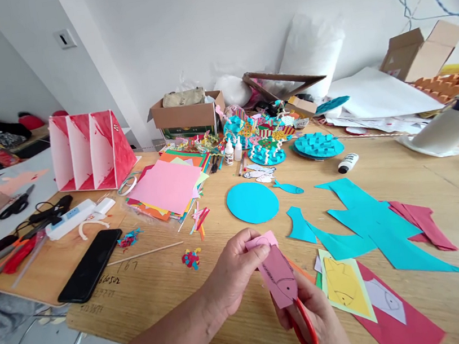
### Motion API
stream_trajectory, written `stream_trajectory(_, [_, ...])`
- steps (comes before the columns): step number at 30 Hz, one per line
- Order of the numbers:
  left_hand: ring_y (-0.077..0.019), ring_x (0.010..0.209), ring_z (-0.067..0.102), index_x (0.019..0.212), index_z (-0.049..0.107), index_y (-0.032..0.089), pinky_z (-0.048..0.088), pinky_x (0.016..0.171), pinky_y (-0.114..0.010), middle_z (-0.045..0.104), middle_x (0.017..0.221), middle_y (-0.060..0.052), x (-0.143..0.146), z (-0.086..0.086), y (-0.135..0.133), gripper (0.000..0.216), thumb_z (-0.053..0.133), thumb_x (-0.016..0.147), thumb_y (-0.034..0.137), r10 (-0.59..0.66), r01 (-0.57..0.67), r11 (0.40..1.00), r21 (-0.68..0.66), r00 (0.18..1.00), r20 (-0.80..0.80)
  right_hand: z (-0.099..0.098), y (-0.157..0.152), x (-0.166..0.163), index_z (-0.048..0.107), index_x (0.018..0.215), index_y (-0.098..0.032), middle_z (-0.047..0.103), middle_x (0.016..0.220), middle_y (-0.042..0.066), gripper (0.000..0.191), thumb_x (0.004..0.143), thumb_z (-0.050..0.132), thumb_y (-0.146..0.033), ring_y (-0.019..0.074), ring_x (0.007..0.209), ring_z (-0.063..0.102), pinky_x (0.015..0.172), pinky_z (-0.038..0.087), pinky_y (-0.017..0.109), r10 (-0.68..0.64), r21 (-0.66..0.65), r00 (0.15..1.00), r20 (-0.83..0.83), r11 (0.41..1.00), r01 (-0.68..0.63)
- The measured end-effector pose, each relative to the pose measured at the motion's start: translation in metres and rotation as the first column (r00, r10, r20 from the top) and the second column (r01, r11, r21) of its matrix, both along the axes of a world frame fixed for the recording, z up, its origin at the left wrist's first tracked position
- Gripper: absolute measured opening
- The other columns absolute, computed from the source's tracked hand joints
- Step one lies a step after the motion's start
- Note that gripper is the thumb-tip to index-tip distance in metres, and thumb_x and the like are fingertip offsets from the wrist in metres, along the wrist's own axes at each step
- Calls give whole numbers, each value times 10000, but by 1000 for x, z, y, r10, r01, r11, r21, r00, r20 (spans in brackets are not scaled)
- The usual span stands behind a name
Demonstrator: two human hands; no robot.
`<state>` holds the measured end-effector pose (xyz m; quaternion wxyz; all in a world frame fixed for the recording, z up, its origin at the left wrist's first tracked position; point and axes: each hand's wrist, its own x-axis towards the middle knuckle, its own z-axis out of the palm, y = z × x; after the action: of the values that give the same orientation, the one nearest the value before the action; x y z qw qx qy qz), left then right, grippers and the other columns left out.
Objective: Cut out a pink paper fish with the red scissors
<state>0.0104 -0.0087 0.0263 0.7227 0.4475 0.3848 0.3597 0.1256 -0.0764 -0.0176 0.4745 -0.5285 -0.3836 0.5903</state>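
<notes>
Both hands are up over the counter (154, 302), close to its near edge. L hand (241, 270) pinches the top end of the pink card (274, 271), thumb on the face; R hand (317, 310) is closed round the red-handled scissors (307, 332), right at the card's lower end. Blades mostly hidden, so can't tell if they're apart or together.

Card has a fish outline (287, 288) in dark pen: head down by the R hand, tail up near the L thumb. Step looks like cutting round that line. To do it well: hold R hand fairly steady & turn the card w/ the L; go slow on the head curve, w/ short snips; use longer strokes along the body, approx. on the line. L thumb prob. needs to shift before the tail gets cut, & fingertips should stay clear of the blade path. Tail notch is prob. the fiddly bit: snip in from both sides, don't twist.

Yellow fish (342, 284) lies on the counter just right of the R hand, nr the near edge; blue offcuts (384, 221) lie beyond it, toward the far edge.
</notes>
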Motion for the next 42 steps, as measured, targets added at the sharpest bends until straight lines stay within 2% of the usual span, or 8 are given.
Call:
stream_trajectory(9, [-114,637,399,710,485,157,293,616,-237,463,657,18,3,-1,0,122,530,739,266,33,-28,995,93,998,-52,0,1,0,472,604,-198,438,459,-58,396,706,553,-572,85,424,361,411,300,189,5,6,1000,2,1000,-5])
stream_trajectory(18, [-107,606,361,660,450,174,266,595,-232,422,625,35,5,-1,0,142,534,730,265,43,-39,996,78,998,-44,-1,-1,1,539,661,-197,449,490,-51,308,705,584,-499,98,458,369,417,307,190,-22,-4,1000,-4,1000,22])
stream_trajectory(29, [-103,606,366,660,439,171,270,587,-225,426,627,35,7,-3,-2,153,542,729,260,52,-50,997,64,998,-37,-6,-1,4,538,675,-185,428,491,-53,377,693,579,-559,88,455,341,418,277,190,-9,16,1000,15,1000,9])
stream_trajectory(36, [-112,628,416,675,475,167,295,590,-219,484,655,15,8,-4,-2,251,576,724,390,63,-61,997,36,997,-40,-4,-2,3,550,698,-185,414,481,-59,342,675,613,-521,85,449,303,420,252,194,-14,11,999,35,1000,13])
stream_trajectory(42, [-121,643,440,685,500,167,306,598,-220,508,664,8,8,-4,-2,276,595,707,426,68,-66,997,35,997,-46,-8,-1,3,534,663,-190,414,479,-56,316,694,590,-500,89,441,330,412,277,193,-17,21,998,57,1000,16])
